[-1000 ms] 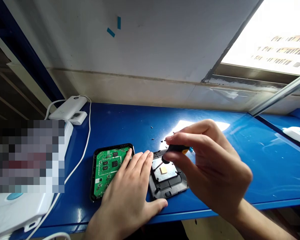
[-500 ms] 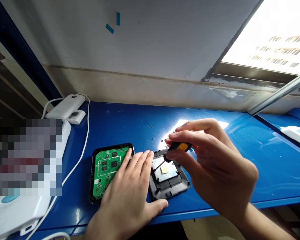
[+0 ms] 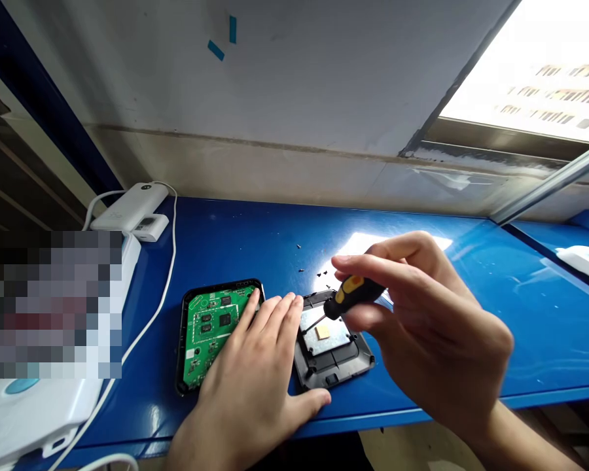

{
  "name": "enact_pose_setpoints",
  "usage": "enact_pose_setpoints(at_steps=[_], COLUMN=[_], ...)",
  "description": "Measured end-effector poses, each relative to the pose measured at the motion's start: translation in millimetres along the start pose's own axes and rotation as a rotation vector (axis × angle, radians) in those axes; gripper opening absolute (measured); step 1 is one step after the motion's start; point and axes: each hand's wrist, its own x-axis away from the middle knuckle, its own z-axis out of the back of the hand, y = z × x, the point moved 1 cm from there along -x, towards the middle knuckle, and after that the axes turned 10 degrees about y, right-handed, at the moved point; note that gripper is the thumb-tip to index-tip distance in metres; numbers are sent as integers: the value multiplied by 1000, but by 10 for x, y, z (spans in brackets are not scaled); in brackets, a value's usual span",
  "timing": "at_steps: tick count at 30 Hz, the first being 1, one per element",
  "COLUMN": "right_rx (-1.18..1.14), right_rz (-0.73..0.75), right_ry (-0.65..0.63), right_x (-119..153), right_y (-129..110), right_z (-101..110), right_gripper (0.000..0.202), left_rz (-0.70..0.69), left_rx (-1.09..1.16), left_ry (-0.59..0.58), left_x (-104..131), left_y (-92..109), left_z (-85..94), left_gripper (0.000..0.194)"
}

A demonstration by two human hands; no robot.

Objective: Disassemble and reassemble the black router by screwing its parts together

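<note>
My right hand (image 3: 432, 320) grips a black and yellow screwdriver (image 3: 356, 292), its shaft slanting down to the left. The tip meets the upper left part of a silver metal plate (image 3: 319, 345), which has a small tan pad (image 3: 322, 332) at its middle. That plate lies in a black plastic cover (image 3: 346, 373). My left hand (image 3: 255, 366) rests flat with fingers stretched, across the right side of a black casing holding a green circuit board (image 3: 203, 353) and over the left edge of the cover. Part of the board is hidden under it.
Several small dark screws (image 3: 319, 274) lie on the blue table (image 3: 235, 235) behind the cover. At the left are a white power bank (image 3: 132, 204), a white cable (image 3: 152, 320) and a white device (image 3: 44, 418). A wall (image 3: 275, 170) stands behind.
My right hand's fingers have shifted around the screwdriver handle, showing more of its yellow part. The tip stays at the same spot on the plate, and my left hand keeps its place.
</note>
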Motion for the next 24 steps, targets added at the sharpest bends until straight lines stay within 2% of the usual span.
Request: enact_pose_setpoints(at_steps=[7,12,17,20,24], right_rx=[-19,-21,32,34,-6], right_rz=[0,47,48,-3,19], right_ry=[-54,0,-32,-82,-70], right_x=[-10,-2,26,48,36], right_y=[-32,1,-27,-45,-26], right_z=[-22,-7,36,46,7], right_gripper=[39,20,37,43,25], left_rz=[-36,-5,-2,-19,4], left_rx=[-23,13,5,-5,10], left_ry=[48,25,24,31,1], left_x=[28,-3,18,27,-5], left_y=[-32,-19,-23,-33,-27], left_z=[-42,-23,-23,-35,-13], left_gripper=[103,101,101,104,101])
